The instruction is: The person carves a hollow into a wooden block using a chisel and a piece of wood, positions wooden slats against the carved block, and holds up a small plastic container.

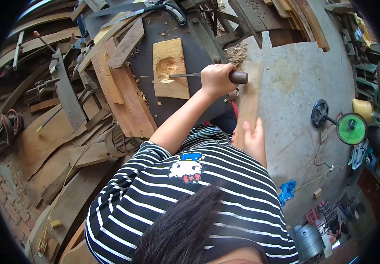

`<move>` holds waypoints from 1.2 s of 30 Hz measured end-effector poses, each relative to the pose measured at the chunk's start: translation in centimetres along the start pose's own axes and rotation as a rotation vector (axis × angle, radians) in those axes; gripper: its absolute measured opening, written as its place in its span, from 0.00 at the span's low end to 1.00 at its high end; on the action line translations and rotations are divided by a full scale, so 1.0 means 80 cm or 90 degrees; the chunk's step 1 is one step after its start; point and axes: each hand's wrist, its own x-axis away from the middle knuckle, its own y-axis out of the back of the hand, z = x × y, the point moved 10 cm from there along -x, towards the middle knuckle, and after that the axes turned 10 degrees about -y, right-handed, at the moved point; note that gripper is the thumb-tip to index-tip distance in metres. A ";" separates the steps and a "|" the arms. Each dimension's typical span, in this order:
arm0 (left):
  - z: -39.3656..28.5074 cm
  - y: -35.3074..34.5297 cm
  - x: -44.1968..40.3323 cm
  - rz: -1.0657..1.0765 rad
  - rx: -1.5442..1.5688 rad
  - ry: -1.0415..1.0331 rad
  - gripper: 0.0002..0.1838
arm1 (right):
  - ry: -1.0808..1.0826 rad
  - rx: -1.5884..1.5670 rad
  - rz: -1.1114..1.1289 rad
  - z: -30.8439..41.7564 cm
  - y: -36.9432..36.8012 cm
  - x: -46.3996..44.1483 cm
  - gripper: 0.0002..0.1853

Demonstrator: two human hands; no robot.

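Observation:
A pale rectangular wood block [179, 55] with a rough carved hollow lies on the dark work surface [150, 105]. My left hand [217, 80] is wrapped round a chisel [238, 78], its dark round handle sticking out to the right and its metal blade reaching into the lower part of the hollow. My right hand [254, 137] grips the lower end of a flat wooden board [250, 94], which is blurred by motion. The board's upper part stands just right of the chisel handle; whether they touch cannot be made out.
Reddish planks [126, 97] lie left of the block, with wood chips around. A handsaw [124, 13] rests at the top of the surface. Stacked boards [297, 22] stand at upper right. A green wheel [351, 129] and blue plastic [287, 192] are on the floor at right.

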 end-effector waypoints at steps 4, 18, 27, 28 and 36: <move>0.007 0.004 -0.009 0.029 -0.015 0.028 0.13 | 0.050 -0.077 -0.027 0.080 0.052 0.021 0.14; 0.020 0.000 -0.002 0.125 -0.066 0.043 0.13 | 0.191 -0.150 -0.019 0.145 0.088 -0.006 0.19; 0.033 0.019 0.008 0.131 -0.080 0.024 0.11 | 0.313 -0.123 -0.091 0.159 0.088 0.027 0.16; 0.037 0.015 0.013 0.149 -0.083 0.026 0.12 | 0.315 -0.131 -0.084 0.155 0.082 0.032 0.15; 0.030 0.046 0.029 0.029 -0.014 -0.052 0.12 | 0.078 -0.013 0.151 0.045 -0.051 0.025 0.12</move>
